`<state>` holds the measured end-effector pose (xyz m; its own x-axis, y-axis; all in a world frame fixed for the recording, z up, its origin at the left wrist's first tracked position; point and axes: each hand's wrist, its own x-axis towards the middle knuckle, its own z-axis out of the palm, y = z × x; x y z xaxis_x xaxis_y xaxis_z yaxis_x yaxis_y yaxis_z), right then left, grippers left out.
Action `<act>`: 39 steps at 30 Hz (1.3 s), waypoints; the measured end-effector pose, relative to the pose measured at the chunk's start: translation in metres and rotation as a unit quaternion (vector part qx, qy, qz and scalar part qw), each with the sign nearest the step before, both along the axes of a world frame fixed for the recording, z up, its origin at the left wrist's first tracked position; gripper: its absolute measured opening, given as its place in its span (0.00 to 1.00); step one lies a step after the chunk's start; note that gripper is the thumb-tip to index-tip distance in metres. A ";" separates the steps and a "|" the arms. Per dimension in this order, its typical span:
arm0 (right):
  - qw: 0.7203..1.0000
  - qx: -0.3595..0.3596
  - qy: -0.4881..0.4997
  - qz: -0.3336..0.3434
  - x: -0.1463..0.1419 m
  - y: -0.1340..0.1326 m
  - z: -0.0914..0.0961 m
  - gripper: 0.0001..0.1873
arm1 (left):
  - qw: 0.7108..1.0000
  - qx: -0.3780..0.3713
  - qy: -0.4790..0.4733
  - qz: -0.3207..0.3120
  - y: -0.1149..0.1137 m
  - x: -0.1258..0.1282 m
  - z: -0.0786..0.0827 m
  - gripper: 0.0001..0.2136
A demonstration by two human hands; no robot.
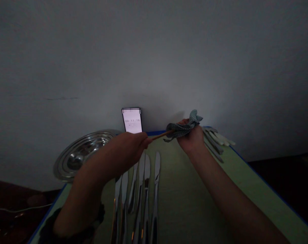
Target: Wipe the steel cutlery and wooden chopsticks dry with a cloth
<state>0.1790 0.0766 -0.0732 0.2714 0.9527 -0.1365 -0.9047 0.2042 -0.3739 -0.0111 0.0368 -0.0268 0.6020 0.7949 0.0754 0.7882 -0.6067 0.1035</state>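
Note:
My left hand (133, 145) is closed on one end of a slim, orange-brown utensil (162, 135); its exact kind does not show. The other end runs into a bunched grey checked cloth (180, 130). Wrapped round that cloth is my right hand (193, 137), so the utensil's far end is hidden. Both hands are raised above the table, close to the wall. Below them several shiny table knives (156, 179) lie side by side, blades pointing away from me. My left forearm covers part of the row.
A round steel bowl (63, 166) is at the table's back left. A phone (132, 121) showing a timer leans against the wall (154, 61). At the back right lie metal cutlery (213, 145) and white pieces (224, 139). Blue edging borders the green table (187, 203).

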 end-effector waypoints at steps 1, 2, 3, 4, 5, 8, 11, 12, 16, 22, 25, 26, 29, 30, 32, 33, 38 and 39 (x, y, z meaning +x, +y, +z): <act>1.000 0.004 -0.007 -0.001 -0.001 -0.001 0.001 0.20 | 1.000 0.004 -0.004 0.007 0.000 0.000 0.002 0.18; 1.000 0.013 -0.008 -0.004 0.000 -0.003 0.004 0.20 | 1.000 0.003 -0.012 0.011 0.001 0.001 0.003 0.18; 1.000 0.027 -0.004 -0.008 0.001 -0.005 0.007 0.21 | 1.000 0.000 -0.023 0.011 0.001 0.001 0.004 0.19; 0.999 0.043 0.003 -0.012 0.002 -0.007 0.011 0.21 | 0.999 -0.005 -0.037 0.006 0.002 0.001 0.005 0.19; 0.998 0.060 0.012 -0.017 0.003 -0.010 0.015 0.21 | 0.999 -0.011 -0.053 -0.003 0.003 0.001 0.005 0.18; 0.995 0.095 0.017 -0.027 0.007 -0.018 0.025 0.21 | 0.994 -0.037 -0.100 -0.030 0.003 0.002 0.003 0.17; 0.995 0.102 0.004 -0.015 0.011 -0.021 0.027 0.20 | 0.985 -0.110 -0.125 -0.048 0.001 0.006 -0.001 0.16; 0.995 0.104 0.004 -0.007 0.012 -0.021 0.026 0.19 | 0.980 -0.143 -0.128 -0.051 0.000 0.008 -0.002 0.16; 0.986 0.165 -0.001 0.034 0.015 -0.020 0.018 0.15 | 0.944 -0.296 -0.126 -0.070 -0.006 0.015 -0.006 0.16; 0.962 0.216 -0.102 0.135 0.007 -0.024 0.019 0.10 | 0.856 -0.478 -0.121 -0.157 -0.006 0.013 -0.008 0.08; 0.951 0.234 -0.125 0.160 0.003 -0.025 0.020 0.08 | 0.834 -0.511 -0.114 -0.176 -0.001 0.014 -0.012 0.05; 0.949 0.240 -0.130 0.159 0.002 -0.025 0.020 0.08 | 0.839 -0.506 -0.108 -0.169 0.001 0.015 -0.013 0.04; 0.951 0.237 -0.137 0.143 0.000 -0.024 0.019 0.10 | 0.872 -0.471 -0.087 -0.107 0.004 0.019 -0.017 0.04; 0.954 0.228 -0.134 0.137 -0.001 -0.024 0.018 0.10 | 0.878 -0.464 -0.081 -0.085 0.004 0.020 -0.018 0.04; 0.962 0.204 -0.127 0.129 -0.003 -0.023 0.017 0.12 | 0.883 -0.460 -0.072 -0.051 0.004 0.020 -0.018 0.04; 0.966 0.189 -0.125 0.123 -0.005 -0.023 0.016 0.12 | 0.885 -0.459 -0.070 -0.040 0.003 0.020 -0.018 0.04; 0.983 0.114 -0.115 0.088 -0.012 -0.023 0.016 0.17 | 0.893 -0.445 -0.065 -0.006 0.001 0.018 -0.018 0.05; 0.984 0.105 -0.114 0.083 -0.013 -0.023 0.016 0.17 | 0.894 -0.443 -0.065 0.000 0.002 0.018 -0.019 0.05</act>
<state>0.1664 0.0536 -0.0569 0.1097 0.9874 0.1137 -0.8292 0.1540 -0.5372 0.0069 0.0386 -0.0459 0.6338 0.5775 -0.5145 0.7346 -0.2412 0.6342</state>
